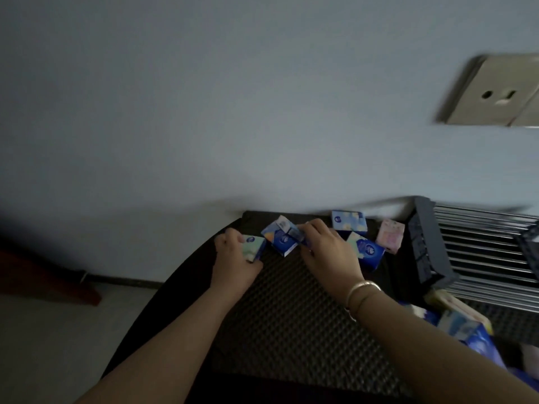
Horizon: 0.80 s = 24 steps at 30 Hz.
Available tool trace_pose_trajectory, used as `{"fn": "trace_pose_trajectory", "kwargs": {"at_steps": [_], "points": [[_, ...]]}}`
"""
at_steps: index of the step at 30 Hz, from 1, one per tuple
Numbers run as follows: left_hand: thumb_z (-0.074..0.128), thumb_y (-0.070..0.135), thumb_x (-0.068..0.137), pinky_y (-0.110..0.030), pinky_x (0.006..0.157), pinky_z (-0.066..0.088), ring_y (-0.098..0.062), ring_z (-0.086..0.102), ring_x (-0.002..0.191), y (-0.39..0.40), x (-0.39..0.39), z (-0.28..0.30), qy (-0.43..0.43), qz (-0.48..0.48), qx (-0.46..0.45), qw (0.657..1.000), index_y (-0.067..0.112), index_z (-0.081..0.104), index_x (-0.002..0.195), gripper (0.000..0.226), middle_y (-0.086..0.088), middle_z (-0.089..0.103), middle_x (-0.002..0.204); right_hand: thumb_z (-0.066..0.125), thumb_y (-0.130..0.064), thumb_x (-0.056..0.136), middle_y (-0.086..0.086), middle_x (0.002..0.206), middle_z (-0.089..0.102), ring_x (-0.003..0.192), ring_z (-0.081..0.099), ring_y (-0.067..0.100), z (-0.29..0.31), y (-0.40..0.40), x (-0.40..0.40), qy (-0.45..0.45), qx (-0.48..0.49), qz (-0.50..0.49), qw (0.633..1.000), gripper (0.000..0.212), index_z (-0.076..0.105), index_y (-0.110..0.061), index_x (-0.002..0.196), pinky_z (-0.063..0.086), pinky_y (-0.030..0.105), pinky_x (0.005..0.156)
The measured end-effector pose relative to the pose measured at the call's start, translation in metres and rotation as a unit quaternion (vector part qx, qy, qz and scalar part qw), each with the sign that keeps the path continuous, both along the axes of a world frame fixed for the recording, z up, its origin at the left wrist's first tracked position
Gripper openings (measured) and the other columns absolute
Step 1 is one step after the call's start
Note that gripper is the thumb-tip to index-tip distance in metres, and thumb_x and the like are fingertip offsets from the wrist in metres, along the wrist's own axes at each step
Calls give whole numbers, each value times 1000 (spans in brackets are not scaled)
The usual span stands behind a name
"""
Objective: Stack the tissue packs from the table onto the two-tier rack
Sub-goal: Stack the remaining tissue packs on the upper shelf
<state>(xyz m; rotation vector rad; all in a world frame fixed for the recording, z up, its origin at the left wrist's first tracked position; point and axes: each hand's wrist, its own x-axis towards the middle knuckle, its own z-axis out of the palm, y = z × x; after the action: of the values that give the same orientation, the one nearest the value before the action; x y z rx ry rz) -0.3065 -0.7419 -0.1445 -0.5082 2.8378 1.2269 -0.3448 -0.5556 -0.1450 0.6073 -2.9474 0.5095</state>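
Status at this moment: collection was in progress and most of the stacking remained to be done.

The left hand (233,252) gripped a pale green tissue pack (253,248) at the far left of the dark counter (291,316); the fingers were curled round the pack, so the grip was closed on it. The right hand (323,246) had its fingers curled over a cluster of blue packs (280,239) just beside the green one. The grip appeared closed on part of that cluster, though blur prevented telling which pack it held.

Loose packs lay on the counter near the wall: a light blue pack (348,220), a dark blue pack (366,247) partly behind the right hand, and a pink pack (390,236) nearest the rack (481,246).

The rack stood at the right edge of the view. Its upper tier of metal bars carried no pack in the visible part. Several packs (460,322) lay low at the right, beneath or in front of the upper tier; whether they rested on the lower tier could not be determined.

Judgement: at least five packs awaited transfer, including those in hand.
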Motion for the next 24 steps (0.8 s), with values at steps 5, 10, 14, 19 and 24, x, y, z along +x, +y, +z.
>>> {"fn": "trace_pose_trajectory", "kwargs": {"at_steps": [5, 10, 14, 19, 24], "points": [[66, 2, 81, -24, 69, 46, -16, 58, 101, 24, 50, 64, -93, 24, 357, 929, 30, 18, 128, 73, -6, 56, 120, 58, -31, 91, -9, 117, 49, 89, 59, 10, 54, 15, 76, -26, -146, -49, 988, 29, 56, -24, 119, 40, 19, 58], [54, -5, 87, -23, 61, 47, -13, 59, 83, 59, 124, 134, -19, -47, 440, 896, 24, 23, 135, 64, -5, 59, 104, 65, -22, 86, -10, 113, 57, 96, 54, 1, 132, 14, 164, -27, -208, -21, 977, 31, 60, -22, 117, 38, 6, 76], [58, 32, 93, -18, 75, 47, -5, 56, 98, 66, 191, 181, 46, -132, 374, 917, 34, 13, 145, 68, 4, 53, 127, 67, -18, 84, -12, 102, 63, 92, 61, 2, 189, 16, 246, -31, -246, -36, 968, 36, 58, -25, 119, 49, 13, 76], [45, 52, 93, -29, 83, 49, -12, 56, 109, 71, 277, 236, 109, -205, 334, 914, 48, 12, 144, 61, 0, 51, 133, 69, 2, 77, 1, 113, 68, 101, 66, 10, 239, 34, 339, -120, -376, -19, 919, 48, 55, -19, 118, 54, 26, 85], [49, 52, 92, -51, 89, 54, -20, 64, 104, 106, 338, 275, 95, -246, 372, 890, 44, 48, 120, 29, -1, 59, 123, 69, -2, 82, 12, 97, 71, 76, 70, 12, 289, 69, 407, -90, -522, -99, 843, 35, 55, -7, 114, 57, 26, 65]]}}
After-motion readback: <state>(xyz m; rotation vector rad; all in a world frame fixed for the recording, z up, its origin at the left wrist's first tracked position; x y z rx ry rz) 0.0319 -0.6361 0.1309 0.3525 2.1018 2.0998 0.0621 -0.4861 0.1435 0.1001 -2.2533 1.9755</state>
